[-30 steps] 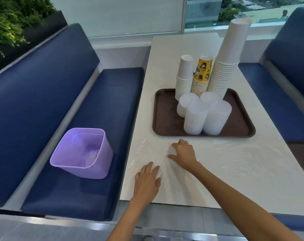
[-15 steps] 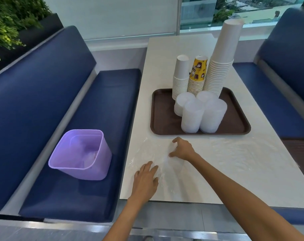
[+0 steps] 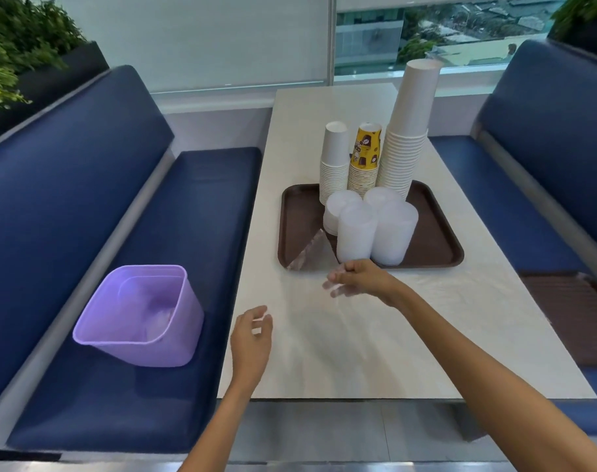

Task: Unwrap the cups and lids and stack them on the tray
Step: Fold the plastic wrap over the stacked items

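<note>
- At the tray's (image 3: pixel 284 229) near edge, right hand (image 3: pixel 362 278) seems pinched on clear wrap (image 3: pixel 307 251).
- Left hand (image 3: pixel 251 339), loosely curled, gripping nothing, hangs nearer the purple bin (image 3: pixel 137 335).

The right hand (image 3: pixel 355 277) pinches clear wrap (image 3: pixel 307 248) beside the tray (image 3: pixel 437 240).

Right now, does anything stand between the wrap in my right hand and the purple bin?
Only your left hand, which hovers over the table edge close to that line. From the right hand and wrap, nothing else blocks the bin, open on the bench.
</note>
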`<state>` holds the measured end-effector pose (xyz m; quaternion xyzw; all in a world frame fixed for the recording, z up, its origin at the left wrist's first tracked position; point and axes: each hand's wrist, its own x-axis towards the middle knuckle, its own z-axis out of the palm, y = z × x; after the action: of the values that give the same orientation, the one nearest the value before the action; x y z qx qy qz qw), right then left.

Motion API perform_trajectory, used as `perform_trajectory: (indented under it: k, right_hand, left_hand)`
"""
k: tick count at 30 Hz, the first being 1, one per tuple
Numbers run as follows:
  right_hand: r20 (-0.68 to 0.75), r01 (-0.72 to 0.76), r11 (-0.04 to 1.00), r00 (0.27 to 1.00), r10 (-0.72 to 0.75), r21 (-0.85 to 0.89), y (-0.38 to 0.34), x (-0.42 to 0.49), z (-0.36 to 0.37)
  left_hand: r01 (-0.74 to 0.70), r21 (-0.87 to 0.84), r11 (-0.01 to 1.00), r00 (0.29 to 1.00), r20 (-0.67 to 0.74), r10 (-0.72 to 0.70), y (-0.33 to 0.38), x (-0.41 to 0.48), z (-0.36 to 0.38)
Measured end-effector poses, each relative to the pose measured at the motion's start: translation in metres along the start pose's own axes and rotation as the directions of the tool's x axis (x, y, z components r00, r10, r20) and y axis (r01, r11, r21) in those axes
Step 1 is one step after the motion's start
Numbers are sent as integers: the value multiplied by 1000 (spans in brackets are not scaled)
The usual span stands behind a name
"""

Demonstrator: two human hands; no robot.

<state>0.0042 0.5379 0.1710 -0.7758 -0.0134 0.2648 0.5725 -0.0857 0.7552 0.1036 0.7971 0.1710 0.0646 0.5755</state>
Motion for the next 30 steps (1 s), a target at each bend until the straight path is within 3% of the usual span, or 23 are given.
perform_trajectory:
  k: [3,6,10,17,22,27,30]
  right_hand:
    - [-28,72,996,997,-71,50,-15,-16,-12]
    - [-74,125,989,990,-119,80,-24,-27,-22]
    - [-139,167,974,980,-146,155,-24,-39,-37]
    - [-318,232,942,936,-149,242,-16,-60,-64]
    - [-409,283,901,903,-134,330,-12,-72,-75]
    - [-506,343,896,847,-164,283,-14,-78,-82]
    - [-627,371,917,752,-203,148,-14,-80,-87]
  left_hand:
    - [236,-179,955,968,124,-216,12,0,10]
    - [493,-261,830,856,315,-409,25,0,24]
    - [620,-371,691,760,500,-414,43,-2,44]
    - [351,-401,846,896,406,-179,82,-2,61]
    - [232,-385,893,920,386,-72,103,2,64]
    - [78,-339,938,929,366,55,119,5,65]
    - [-31,-346,938,951,277,134,130,12,65]
